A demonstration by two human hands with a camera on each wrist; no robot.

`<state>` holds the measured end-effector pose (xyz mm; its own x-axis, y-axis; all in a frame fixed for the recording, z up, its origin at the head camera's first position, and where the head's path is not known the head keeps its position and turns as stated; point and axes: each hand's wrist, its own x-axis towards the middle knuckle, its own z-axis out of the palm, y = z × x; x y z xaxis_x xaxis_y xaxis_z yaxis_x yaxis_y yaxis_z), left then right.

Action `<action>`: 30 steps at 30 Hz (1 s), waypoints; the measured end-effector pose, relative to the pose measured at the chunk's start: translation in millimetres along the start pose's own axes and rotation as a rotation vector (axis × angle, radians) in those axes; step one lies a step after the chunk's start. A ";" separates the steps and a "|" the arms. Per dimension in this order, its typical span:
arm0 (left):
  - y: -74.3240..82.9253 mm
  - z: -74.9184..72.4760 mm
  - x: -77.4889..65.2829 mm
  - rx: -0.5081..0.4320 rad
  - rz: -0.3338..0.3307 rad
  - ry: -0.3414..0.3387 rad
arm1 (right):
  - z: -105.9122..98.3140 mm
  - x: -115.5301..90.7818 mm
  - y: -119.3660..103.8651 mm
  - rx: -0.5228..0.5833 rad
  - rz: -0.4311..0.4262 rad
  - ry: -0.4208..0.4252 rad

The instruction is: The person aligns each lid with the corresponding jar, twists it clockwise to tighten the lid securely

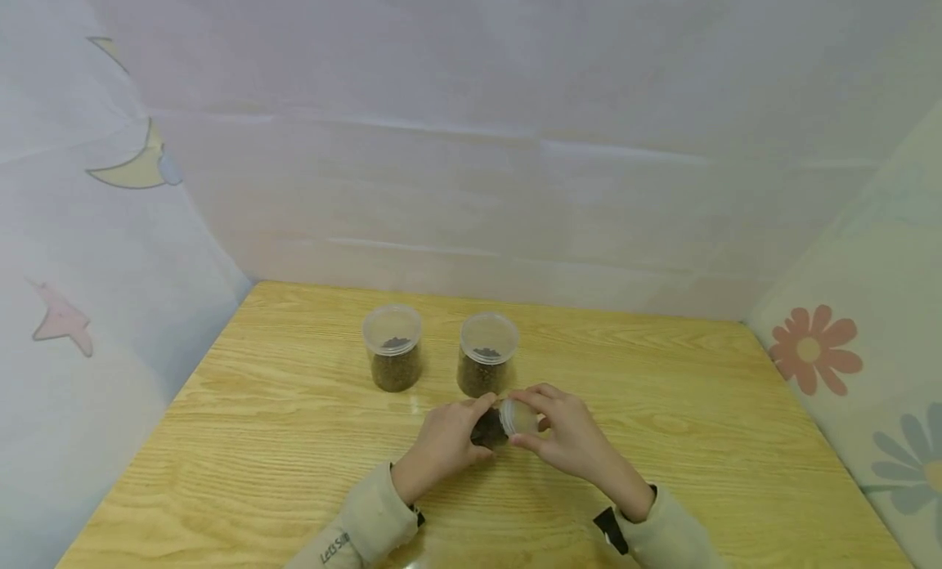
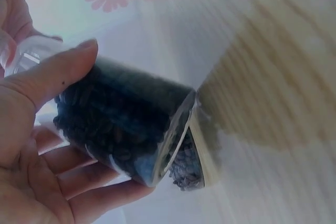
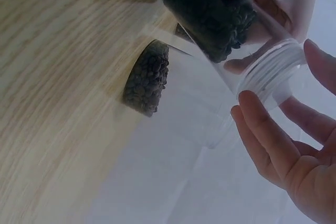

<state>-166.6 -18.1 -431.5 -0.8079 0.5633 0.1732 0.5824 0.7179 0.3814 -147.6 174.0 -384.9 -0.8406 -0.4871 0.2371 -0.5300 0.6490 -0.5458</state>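
My left hand [image 1: 446, 435] grips the body of a clear plastic jar [image 2: 131, 114] partly filled with dark seed-like pieces. In the left wrist view its thumb lies over the top side and the fingers curl underneath. The jar is tilted, its ridged mouth end turned to my right hand [image 1: 565, 432]. In the right wrist view, the right thumb and fingers stand around the clear lid [image 3: 278, 69] at that end, fingertips at its edge. The dark pieces [image 3: 210, 17] lie toward the base of the held jar.
Two more clear jars, the left one [image 1: 395, 365] and the right one [image 1: 483, 373], stand upright beyond the hands, each part-filled with dark pieces. They rest on a wood-grain table [image 1: 294, 438]. A pale cloth backdrop [image 1: 471, 201] rises behind the table and along both sides.
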 end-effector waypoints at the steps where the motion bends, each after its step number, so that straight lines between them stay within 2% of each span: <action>1: -0.6 -0.1 -0.1 -0.003 0.005 -0.003 | 0.0 -0.3 -0.2 0.001 0.002 -0.005; 10: -5.0 -3.6 1.6 -0.064 0.029 -0.081 | -1.5 -3.9 -0.3 0.019 0.017 -0.026; 13: -5.0 -4.0 2.4 -0.121 0.025 -0.096 | -2.6 -5.8 -0.4 0.020 0.013 -0.007; 22: -6.0 4.8 3.5 -0.291 0.048 -0.057 | -11.4 -17.1 4.6 -0.001 0.020 0.077; 30: -2.7 10.9 4.6 -0.423 0.021 -0.005 | -23.4 -34.2 11.5 -0.037 0.159 0.096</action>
<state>-170.9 -13.0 -441.7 -0.7952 0.5788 0.1804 0.5093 0.4762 0.7169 -127.6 211.8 -380.6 -0.9198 -0.3201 0.2271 -0.3923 0.7352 -0.5528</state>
